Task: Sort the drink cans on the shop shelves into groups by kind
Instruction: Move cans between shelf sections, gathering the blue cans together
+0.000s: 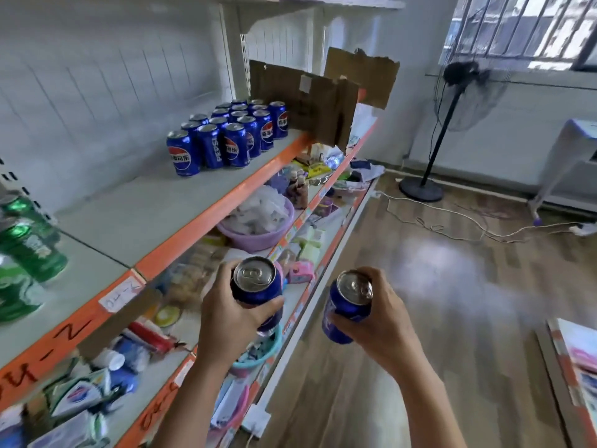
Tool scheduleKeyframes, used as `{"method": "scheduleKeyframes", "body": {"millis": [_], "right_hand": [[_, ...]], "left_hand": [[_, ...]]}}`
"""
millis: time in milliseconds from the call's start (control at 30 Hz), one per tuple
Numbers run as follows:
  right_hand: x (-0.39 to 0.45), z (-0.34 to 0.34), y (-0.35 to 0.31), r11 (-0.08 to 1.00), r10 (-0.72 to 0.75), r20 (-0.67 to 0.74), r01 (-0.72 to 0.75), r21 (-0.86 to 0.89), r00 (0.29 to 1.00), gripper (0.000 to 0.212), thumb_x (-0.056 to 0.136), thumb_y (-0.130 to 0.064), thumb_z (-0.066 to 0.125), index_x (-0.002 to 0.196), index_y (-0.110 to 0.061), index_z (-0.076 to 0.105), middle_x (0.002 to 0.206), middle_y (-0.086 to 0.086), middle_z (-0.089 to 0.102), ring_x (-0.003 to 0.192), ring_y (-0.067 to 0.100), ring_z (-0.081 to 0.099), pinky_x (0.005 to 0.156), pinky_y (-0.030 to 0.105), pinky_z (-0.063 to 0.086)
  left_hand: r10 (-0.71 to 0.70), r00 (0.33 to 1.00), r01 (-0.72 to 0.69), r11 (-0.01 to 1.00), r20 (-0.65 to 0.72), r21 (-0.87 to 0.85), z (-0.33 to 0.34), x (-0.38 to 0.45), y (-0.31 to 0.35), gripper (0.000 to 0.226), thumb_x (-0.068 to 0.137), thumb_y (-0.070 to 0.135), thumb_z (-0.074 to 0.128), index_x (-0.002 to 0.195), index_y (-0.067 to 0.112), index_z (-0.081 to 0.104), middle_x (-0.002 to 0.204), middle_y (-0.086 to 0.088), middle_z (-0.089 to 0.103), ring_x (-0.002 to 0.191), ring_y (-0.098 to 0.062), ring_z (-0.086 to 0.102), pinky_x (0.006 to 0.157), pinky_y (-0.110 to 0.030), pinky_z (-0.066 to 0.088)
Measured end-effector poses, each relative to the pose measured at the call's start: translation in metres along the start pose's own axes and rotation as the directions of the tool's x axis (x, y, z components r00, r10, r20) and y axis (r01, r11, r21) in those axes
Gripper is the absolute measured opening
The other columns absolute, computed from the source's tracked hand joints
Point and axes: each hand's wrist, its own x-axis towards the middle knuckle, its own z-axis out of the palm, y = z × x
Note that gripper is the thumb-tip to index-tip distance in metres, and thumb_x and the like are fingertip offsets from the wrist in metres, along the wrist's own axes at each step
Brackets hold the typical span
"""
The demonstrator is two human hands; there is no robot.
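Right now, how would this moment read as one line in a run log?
left hand: holds blue can | right hand: holds blue can | blue Pepsi group: top shelf | green cans: shelf's left end

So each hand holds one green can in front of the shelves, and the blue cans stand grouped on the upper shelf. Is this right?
Not quite. In the head view the left hand and right hand each hold a blue can, not green. The grouped blue cans do stand on the upper shelf.

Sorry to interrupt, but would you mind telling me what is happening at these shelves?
A person is sorting cans. The left hand holds one blue can and the right hand holds another, both in front of the shelves. A cluster of blue cans stands on the upper shelf; green cans stand further left.
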Motion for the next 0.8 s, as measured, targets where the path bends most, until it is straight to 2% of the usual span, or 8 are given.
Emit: {"method": "scheduleKeyframes", "body": {"millis": [100,233,367,433,533,667,733,800], "right_hand": [[0.025,0.002,0.022,1.0,0.009,0.037,-0.01,0.029,0.999,0.065,0.063,-0.025,0.081,0.115,-0.027,0.043,0.114,-0.014,0.054,0.099,0.009,0.054,0.084,0.031,0.049],[0.069,0.019,0.04,0.999,-0.025,0.12,0.02,0.042,0.992,0.066,0.062,-0.028,0.081,0.11,-0.036,0.037,0.113,-0.015,0.054,0.1,0.009,0.055,0.082,0.027,0.047],[0.132,0.043,0.039,0.994,-0.1,0.199,0.09,0.059,0.975,0.064,0.061,-0.033,0.079,0.109,-0.037,0.036,0.111,-0.013,0.055,0.096,0.009,0.054,0.081,0.026,0.046],[0.172,0.056,0.033,0.987,-0.159,0.248,0.15,0.053,0.956,0.064,0.062,-0.034,0.079,0.109,-0.037,0.037,0.111,-0.011,0.055,0.096,0.01,0.055,0.081,0.026,0.047],[0.242,0.073,0.012,0.965,-0.262,0.296,0.255,0.062,0.918,0.064,0.064,-0.033,0.08,0.114,-0.032,0.039,0.112,-0.011,0.055,0.1,0.012,0.054,0.081,0.026,0.047],[0.323,0.093,-0.028,0.898,-0.44,0.276,0.422,0.124,0.854,0.061,0.066,-0.029,0.08,0.112,-0.031,0.041,0.106,-0.019,0.051,0.095,0.004,0.052,0.076,0.014,0.045],[0.352,0.105,-0.046,0.849,-0.527,0.227,0.496,0.18,0.819,0.059,0.065,-0.029,0.079,0.11,-0.031,0.041,0.103,-0.024,0.049,0.092,-0.002,0.049,0.075,0.007,0.04],[0.375,0.119,-0.061,0.823,-0.567,0.222,0.531,0.203,0.794,0.06,0.065,-0.028,0.08,0.109,-0.031,0.04,0.101,-0.018,0.052,0.089,-0.001,0.048,0.073,0.005,0.038]], "left_hand": [[-0.045,0.999,0.046,0.999,-0.019,0.01,0.017,0.018,-0.003,0.065,0.053,0.021,0.09,0.107,0.023,0.055,0.101,0.012,0.063,0.094,-0.01,0.06,0.077,-0.021,0.047],[-0.122,0.992,0.122,0.993,-0.043,-0.004,0.026,0.051,-0.01,0.059,0.056,0.017,0.089,0.102,0.031,0.053,0.099,0.016,0.061,0.091,0.002,0.058,0.071,-0.013,0.042],[-0.144,0.976,0.137,0.989,-0.165,-0.053,0.023,0.108,-0.025,0.06,0.052,0.024,0.091,0.101,0.027,0.055,0.098,0.011,0.062,0.091,-0.005,0.059,0.074,-0.021,0.045],[-0.145,0.959,0.121,0.986,-0.245,-0.112,0.021,0.141,-0.032,0.061,0.045,0.036,0.09,0.094,0.033,0.054,0.094,0.015,0.062,0.085,0.002,0.06,0.071,-0.02,0.046],[-0.168,0.92,0.099,0.974,-0.355,-0.204,0.018,0.198,-0.038,0.058,0.049,0.023,0.092,0.093,0.031,0.054,0.094,0.015,0.063,0.08,0.006,0.06,0.07,-0.022,0.047],[-0.168,0.857,0.072,0.975,-0.487,-0.208,0.004,0.265,-0.05,0.071,0.037,0.051,0.079,0.099,0.027,0.055,0.096,0.013,0.065,0.088,-0.005,0.062,0.077,-0.026,0.048],[-0.173,0.838,0.09,0.979,-0.518,-0.18,-0.004,0.291,-0.057,0.074,0.035,0.054,0.076,0.099,0.025,0.054,0.095,0.014,0.065,0.088,-0.007,0.062,0.078,-0.029,0.049],[-0.198,0.823,0.123,0.977,-0.532,-0.174,-0.008,0.311,-0.067,0.076,0.035,0.055,0.076,0.1,0.024,0.054,0.096,0.013,0.065,0.09,-0.009,0.062,0.081,-0.032,0.05]]}}
